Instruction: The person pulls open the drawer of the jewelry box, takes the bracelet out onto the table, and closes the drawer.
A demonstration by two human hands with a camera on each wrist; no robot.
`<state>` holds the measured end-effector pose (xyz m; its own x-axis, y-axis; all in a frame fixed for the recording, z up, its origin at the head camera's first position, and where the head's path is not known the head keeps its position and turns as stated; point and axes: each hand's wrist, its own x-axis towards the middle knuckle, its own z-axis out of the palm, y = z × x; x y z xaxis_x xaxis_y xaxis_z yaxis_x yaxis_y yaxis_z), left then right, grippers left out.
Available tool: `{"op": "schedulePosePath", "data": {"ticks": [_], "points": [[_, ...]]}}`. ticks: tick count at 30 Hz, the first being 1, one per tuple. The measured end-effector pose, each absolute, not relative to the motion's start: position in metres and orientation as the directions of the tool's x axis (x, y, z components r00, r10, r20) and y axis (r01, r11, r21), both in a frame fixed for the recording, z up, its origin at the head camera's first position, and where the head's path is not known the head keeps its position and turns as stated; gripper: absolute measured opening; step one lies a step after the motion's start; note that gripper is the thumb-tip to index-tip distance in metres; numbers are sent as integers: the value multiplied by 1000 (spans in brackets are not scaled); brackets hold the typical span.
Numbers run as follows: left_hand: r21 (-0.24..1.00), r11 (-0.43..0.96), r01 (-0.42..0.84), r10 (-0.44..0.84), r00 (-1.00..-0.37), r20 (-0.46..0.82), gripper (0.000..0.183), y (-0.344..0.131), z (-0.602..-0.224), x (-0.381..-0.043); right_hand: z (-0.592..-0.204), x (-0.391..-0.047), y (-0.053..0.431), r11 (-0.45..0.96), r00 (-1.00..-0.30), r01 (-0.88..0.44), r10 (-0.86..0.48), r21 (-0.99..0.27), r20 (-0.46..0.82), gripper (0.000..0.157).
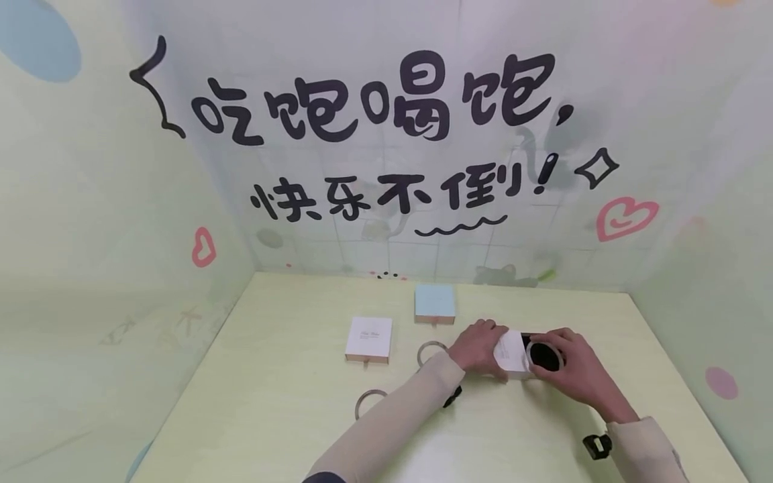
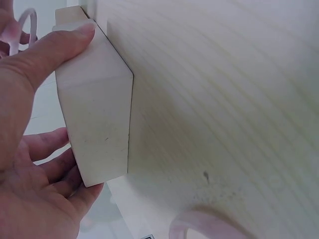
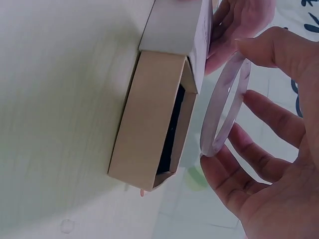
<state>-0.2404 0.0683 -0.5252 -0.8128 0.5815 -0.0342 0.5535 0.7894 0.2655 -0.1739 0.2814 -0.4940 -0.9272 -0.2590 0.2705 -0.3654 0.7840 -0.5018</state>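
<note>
At the right of the table, my left hand [image 1: 477,347] grips a white slide-out box [image 2: 97,119], thumb along one side and fingers along the opposite side. The box's tan drawer [image 3: 147,114] is pulled partway out of the white sleeve [image 1: 512,350], with black lining [image 3: 172,130] showing inside. Just above the drawer, my right hand [image 1: 574,367] holds a pale, translucent bangle [image 3: 215,122] by its edge between thumb and fingers. In the right wrist view the bangle is tilted beside the drawer's opening, outside it.
Left of my hands lie two more bangles, one near my left wrist [image 1: 421,350] and another partly behind my left sleeve [image 1: 362,401]. A closed white box [image 1: 370,335] and a closed light-blue box [image 1: 435,300] sit farther back. Printed cloth walls [image 1: 386,248] enclose the table.
</note>
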Motion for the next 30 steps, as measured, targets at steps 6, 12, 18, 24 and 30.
{"op": "schedulePosePath", "data": {"ticks": [6,12,18,24,30], "points": [[268,790,552,582,-812,-41,94,67,-524,-240,-495,-158,273,772,-924,-378,-279,-511,262,42],[255,787,563,589,-808,-35,93,68,-523,-239,-502,-143,266,766,-900,-425,-298,-482,319,45],[253,788,561,587,-809,-35,92,67,-524,-240,-513,-129,256,741,-893,-446,-325,-502,312,46],[239,787,569,591,-806,-27,92,67,-522,-239,-520,-119,246,763,-906,-424,-348,-489,242,46],[221,791,570,590,-807,-27,93,66,-525,-239,-532,-113,234,773,-891,-454,-390,-443,232,46]]}}
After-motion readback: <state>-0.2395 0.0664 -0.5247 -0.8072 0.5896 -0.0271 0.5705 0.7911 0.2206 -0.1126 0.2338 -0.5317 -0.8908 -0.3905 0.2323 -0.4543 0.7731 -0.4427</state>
